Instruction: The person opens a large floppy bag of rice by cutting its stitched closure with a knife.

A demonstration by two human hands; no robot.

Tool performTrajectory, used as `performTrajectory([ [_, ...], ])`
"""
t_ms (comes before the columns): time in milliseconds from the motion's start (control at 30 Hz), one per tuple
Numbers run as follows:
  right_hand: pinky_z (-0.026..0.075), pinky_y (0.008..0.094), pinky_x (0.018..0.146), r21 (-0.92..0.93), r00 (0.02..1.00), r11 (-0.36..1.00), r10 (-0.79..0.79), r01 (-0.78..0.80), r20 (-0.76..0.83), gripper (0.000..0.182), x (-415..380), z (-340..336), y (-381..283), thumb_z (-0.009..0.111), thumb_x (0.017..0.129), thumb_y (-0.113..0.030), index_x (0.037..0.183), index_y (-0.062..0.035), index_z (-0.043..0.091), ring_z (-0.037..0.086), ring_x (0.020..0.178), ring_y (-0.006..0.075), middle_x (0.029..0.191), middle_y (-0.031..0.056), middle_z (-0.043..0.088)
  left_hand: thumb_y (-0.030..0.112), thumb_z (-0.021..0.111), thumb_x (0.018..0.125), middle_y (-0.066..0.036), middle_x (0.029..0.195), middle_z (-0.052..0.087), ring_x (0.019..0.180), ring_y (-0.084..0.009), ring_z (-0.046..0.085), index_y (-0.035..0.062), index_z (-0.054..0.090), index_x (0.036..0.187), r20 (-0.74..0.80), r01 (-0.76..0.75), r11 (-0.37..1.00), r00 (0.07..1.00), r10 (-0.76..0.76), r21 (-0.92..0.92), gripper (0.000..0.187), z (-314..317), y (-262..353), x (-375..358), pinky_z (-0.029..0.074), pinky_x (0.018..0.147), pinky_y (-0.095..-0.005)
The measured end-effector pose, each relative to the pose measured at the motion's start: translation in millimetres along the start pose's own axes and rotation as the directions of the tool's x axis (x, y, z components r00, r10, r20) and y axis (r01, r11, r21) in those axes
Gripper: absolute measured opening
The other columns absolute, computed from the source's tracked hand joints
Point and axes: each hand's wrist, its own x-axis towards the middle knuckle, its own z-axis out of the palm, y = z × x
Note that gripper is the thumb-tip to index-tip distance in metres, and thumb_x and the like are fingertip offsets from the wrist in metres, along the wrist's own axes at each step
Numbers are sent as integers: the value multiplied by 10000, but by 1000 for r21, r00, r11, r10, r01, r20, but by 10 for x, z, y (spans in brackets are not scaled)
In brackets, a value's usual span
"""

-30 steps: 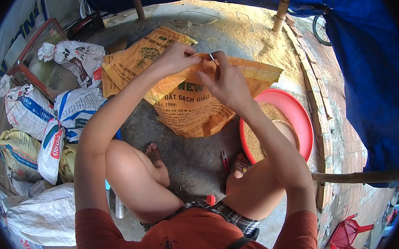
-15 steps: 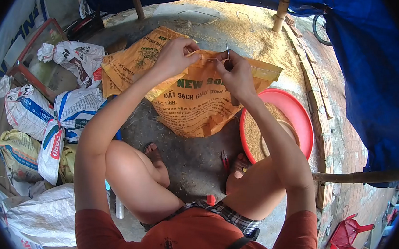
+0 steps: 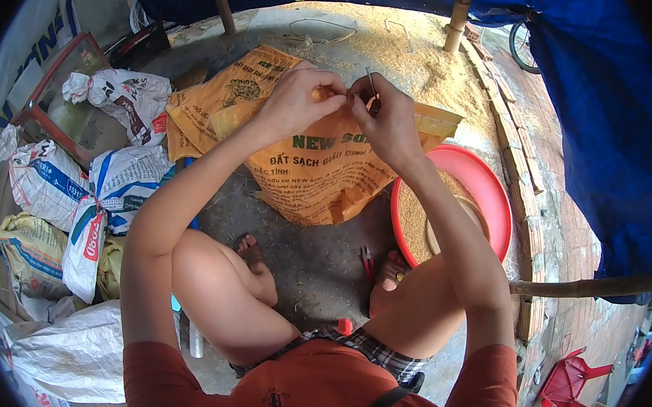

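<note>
An orange printed sack (image 3: pixel 320 180) hangs upright in front of me, with its top edge at my fingers. My left hand (image 3: pixel 303 101) is closed in a pinch at that top edge. Close beside it, my right hand (image 3: pixel 388 128) is closed around a thin metal needle (image 3: pixel 369 78), whose tip sticks up above the fingers. The fingertips of both hands almost meet over the rim. What lies right between them is too small to make out, and the hands cover part of the rim.
A red basin (image 3: pixel 502 210) of grain stands at the right, with a round plate-like thing in it. Red-handled pliers (image 3: pixel 367 262) lie by my foot. Several filled sacks (image 3: pixel 44 181) are piled on the left. Spread grain (image 3: pixel 429 66) and a brick edging (image 3: pixel 524 173) lie beyond.
My left hand has moved right along the sack's top edge, up to my right hand. The right hand has turned slightly, and the needle now leans more to the left.
</note>
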Motion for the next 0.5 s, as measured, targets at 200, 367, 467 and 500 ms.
performTrajectory([
  [200, 482, 372, 600, -61, 986, 985, 162, -163, -27, 152, -35, -35, 18, 608, 793, -110, 845, 28, 570, 625, 653, 308, 696, 176, 618, 114, 616, 806, -40, 794, 605, 819, -148, 546, 4, 607, 847, -42, -39, 997, 998, 36, -64, 118, 6, -270, 39, 432, 772, -296],
  [367, 486, 376, 643, -396, 970, 907, 208, -143, 126, 200, -127, 83, 228, 635, 785, -140, 842, 51, 619, 639, 706, 304, 755, 185, 648, 105, 601, 825, -14, 807, 599, 793, -101, 554, 5, 590, 835, 82, 123, 940, 991, -102, -318, 101, -21, -304, 54, 433, 765, -262],
  [467, 489, 367, 649, -348, 973, 929, 186, -128, 138, 210, -123, 151, 304, 637, 774, -129, 885, 49, 626, 639, 693, 301, 767, 190, 649, 101, 597, 830, -7, 808, 598, 785, -87, 553, 11, 590, 849, 99, 135, 934, 989, -108, -332, 93, -29, -291, 40, 434, 759, -255],
  [500, 489, 367, 649, -347, 973, 929, 186, -128, 139, 210, -120, 156, 292, 637, 774, -129, 885, 49, 626, 639, 693, 301, 767, 190, 649, 99, 596, 830, -7, 804, 597, 782, -86, 552, 13, 591, 857, 105, 134, 927, 989, -103, -349, 90, -24, -291, 37, 434, 757, -256],
])
